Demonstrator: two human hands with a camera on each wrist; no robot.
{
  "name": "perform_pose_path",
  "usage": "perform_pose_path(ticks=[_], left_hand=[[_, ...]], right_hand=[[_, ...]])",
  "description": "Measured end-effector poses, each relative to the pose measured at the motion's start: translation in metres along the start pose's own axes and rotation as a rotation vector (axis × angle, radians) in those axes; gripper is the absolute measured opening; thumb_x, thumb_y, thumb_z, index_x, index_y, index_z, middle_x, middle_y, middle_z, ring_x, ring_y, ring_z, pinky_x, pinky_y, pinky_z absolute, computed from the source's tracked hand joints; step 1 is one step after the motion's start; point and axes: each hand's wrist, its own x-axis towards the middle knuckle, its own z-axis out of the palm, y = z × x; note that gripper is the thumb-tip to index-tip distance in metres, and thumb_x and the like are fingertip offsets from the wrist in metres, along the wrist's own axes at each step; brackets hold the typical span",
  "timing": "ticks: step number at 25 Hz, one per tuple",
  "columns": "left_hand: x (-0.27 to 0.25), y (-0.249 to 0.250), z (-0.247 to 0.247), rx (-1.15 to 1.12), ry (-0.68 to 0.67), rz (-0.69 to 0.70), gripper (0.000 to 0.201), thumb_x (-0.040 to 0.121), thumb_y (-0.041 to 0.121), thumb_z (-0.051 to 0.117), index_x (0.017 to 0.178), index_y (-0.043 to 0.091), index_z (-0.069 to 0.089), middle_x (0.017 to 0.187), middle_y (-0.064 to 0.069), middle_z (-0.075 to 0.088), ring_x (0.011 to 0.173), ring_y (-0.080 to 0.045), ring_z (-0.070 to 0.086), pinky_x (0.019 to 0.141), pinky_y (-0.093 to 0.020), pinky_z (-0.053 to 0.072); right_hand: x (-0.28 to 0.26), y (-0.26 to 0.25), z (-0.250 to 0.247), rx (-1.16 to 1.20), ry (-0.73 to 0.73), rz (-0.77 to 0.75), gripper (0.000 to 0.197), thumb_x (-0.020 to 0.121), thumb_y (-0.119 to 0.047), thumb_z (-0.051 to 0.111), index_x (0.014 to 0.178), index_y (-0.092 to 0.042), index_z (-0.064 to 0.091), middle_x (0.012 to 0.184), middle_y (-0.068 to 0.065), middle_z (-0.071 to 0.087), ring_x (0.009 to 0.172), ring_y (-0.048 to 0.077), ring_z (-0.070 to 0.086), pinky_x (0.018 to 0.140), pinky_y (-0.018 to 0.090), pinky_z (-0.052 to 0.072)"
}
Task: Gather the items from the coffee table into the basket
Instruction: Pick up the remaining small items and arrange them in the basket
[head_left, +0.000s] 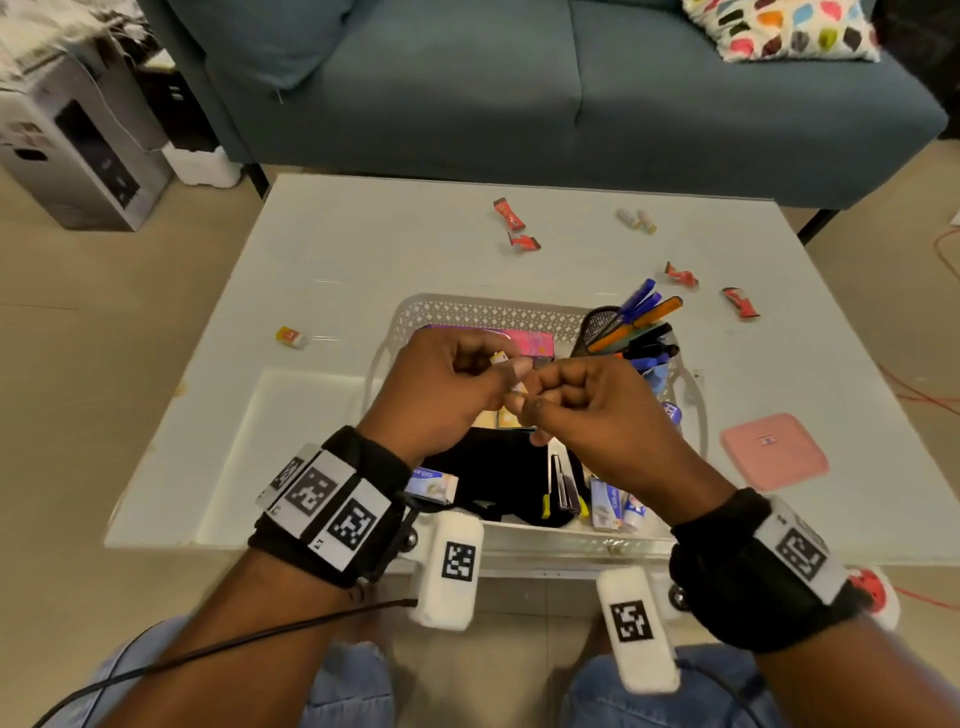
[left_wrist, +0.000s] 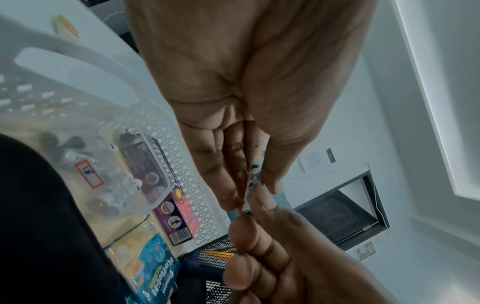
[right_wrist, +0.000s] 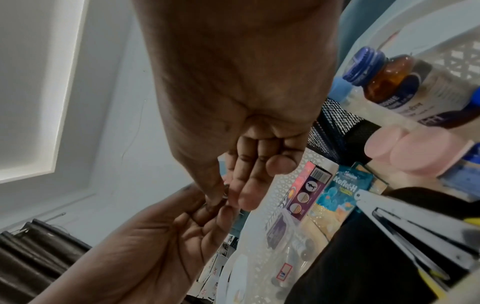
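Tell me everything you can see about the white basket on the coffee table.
The white basket looks like plastic, rectangular with rounded corners, its walls pierced by a diamond lattice and a handle slot cut into the end wall. It sits upright on the white coffee table, near the front edge. It is already crowded: a pink-purple box, a black mesh pen holder, black cloth and small cartons. Both hands hover above it, not touching it.

A home living room: blue sofa (head_left: 571, 88), patterned cushion (head_left: 779, 28), glass coffee table (head_left: 363, 249).
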Motion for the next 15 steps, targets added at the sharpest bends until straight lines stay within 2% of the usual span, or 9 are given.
perform_pose_path(ticks=[2,4,7,9,12,15], left_hand=[[-0.001,0.001,-0.002,-0.052,0.032,-0.046,0.025,0.086,0.015,0.080,0.109,0.008,0.071,0.086,-0.019,0.076,0.084,-0.031,0.076,0.087,-0.048,0.061],[-0.001,0.002,-0.005,-0.083,0.074,-0.075,0.032,0.082,0.012,0.082,0.107,0.004,0.064,0.085,-0.016,0.077,0.080,-0.029,0.077,0.086,-0.046,0.062],[0.004,-0.001,-0.018,0.170,0.175,-0.022,0.036,0.075,0.026,0.089,0.094,0.009,0.063,0.076,-0.007,0.077,0.074,-0.020,0.076,0.076,-0.036,0.061],[0.010,-0.009,-0.026,0.359,0.248,-0.032,0.036,0.071,0.033,0.090,0.088,0.015,0.064,0.072,-0.003,0.075,0.071,-0.015,0.075,0.074,-0.030,0.059],[0.027,-0.025,-0.027,0.525,0.299,-0.123,0.027,0.071,0.025,0.090,0.079,0.019,0.065,0.071,-0.006,0.074,0.074,-0.020,0.075,0.084,-0.038,0.060],[0.046,-0.029,-0.022,0.692,0.240,-0.213,0.025,0.070,0.023,0.090,0.077,0.015,0.067,0.081,-0.008,0.074,0.079,-0.028,0.074,0.085,-0.042,0.061]], right_hand=[[0.000,0.000,0.003,0.040,0.014,-0.005,0.009,0.091,-0.018,0.077,0.093,-0.009,0.078,0.080,0.018,0.076,0.071,0.030,0.075,0.072,0.030,0.063],[0.001,0.000,0.002,0.060,0.001,-0.012,0.011,0.090,-0.023,0.078,0.095,-0.013,0.077,0.083,0.015,0.077,0.074,0.027,0.076,0.076,0.033,0.064],[0.002,-0.002,-0.009,0.050,-0.005,-0.054,0.019,0.088,-0.026,0.079,0.099,-0.012,0.075,0.086,0.009,0.077,0.079,0.023,0.076,0.076,0.031,0.064],[0.001,-0.005,-0.021,0.067,0.050,-0.104,0.017,0.090,-0.024,0.078,0.099,-0.010,0.074,0.086,0.007,0.077,0.077,0.019,0.075,0.074,0.027,0.063],[0.001,-0.005,-0.036,0.094,0.147,-0.151,0.013,0.092,-0.020,0.076,0.097,-0.007,0.074,0.079,0.006,0.076,0.071,0.014,0.072,0.066,0.020,0.058],[0.001,-0.003,-0.044,0.090,0.184,-0.163,0.011,0.093,-0.019,0.075,0.095,-0.009,0.073,0.074,0.004,0.075,0.070,0.014,0.072,0.067,0.022,0.060]])
